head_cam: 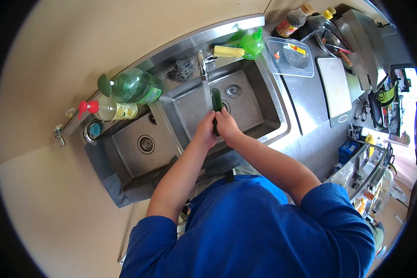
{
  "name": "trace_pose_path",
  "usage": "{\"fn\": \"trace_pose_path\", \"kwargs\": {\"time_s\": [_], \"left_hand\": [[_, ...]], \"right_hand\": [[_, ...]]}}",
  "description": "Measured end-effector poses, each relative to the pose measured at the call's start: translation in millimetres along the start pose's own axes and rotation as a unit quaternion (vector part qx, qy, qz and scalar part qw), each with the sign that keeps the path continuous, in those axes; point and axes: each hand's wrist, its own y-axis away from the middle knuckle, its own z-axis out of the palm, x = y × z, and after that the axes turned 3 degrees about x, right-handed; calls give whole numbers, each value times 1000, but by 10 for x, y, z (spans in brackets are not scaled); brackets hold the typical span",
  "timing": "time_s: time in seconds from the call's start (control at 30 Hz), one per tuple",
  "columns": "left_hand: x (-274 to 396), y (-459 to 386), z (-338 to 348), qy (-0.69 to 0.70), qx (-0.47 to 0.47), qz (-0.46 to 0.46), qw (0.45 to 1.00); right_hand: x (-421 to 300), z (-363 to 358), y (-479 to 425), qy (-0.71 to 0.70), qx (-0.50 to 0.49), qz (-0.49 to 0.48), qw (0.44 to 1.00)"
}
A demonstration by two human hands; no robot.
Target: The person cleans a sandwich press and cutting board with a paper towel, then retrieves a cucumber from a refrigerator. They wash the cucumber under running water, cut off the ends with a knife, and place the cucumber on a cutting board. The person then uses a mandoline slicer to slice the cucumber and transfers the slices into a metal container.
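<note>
A dark green cucumber [216,99] points away from me over the larger stainless steel basin [252,107]. Both my hands are closed around its near part, side by side and touching. My left hand [206,129] grips it from the left, and my right hand [226,124] grips it from the right. Water [207,93] runs from the metal faucet [202,66] just to the left of the cucumber's far end. Whether the stream touches the cucumber or my fingers, I cannot tell. Part of the cucumber is hidden by my fingers.
Green [135,85] and clear [114,109] pump bottles stand left, beside the smaller basin [163,153]. A steel scourer [180,70], yellow sponge [228,51] and green soap bottle [253,45] line the back ledge. Right are a plastic lid [292,59], a cutting board [334,87] and sauce bottles [293,21].
</note>
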Motion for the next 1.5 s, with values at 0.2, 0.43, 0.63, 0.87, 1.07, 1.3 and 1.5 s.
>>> {"fn": "trace_pose_path", "kwargs": {"time_s": [0.2,0.43,0.63,0.87,1.07,1.3,1.5], "left_hand": [[325,-98,49,82,-18,-74,994],[390,162,119,33,-108,-55,992],[385,780,72,-200,-3,-46,979],[364,1498,-30,-373,7,79,924],[462,1418,-184,-319,103,-108,936],[469,702,-252,-590,98,65,799],[358,930,-248,-652,104,55,749]], "right_hand": [[53,123,64,231,-47,-182,954],[-150,118,-280,373,-66,-86,922],[-116,205,-499,218,34,46,974],[79,80,-1357,-223,-31,139,964],[-307,99,-1117,-316,45,134,938],[109,588,-310,-285,-91,175,938],[190,374,-182,-155,-76,211,962]]}}
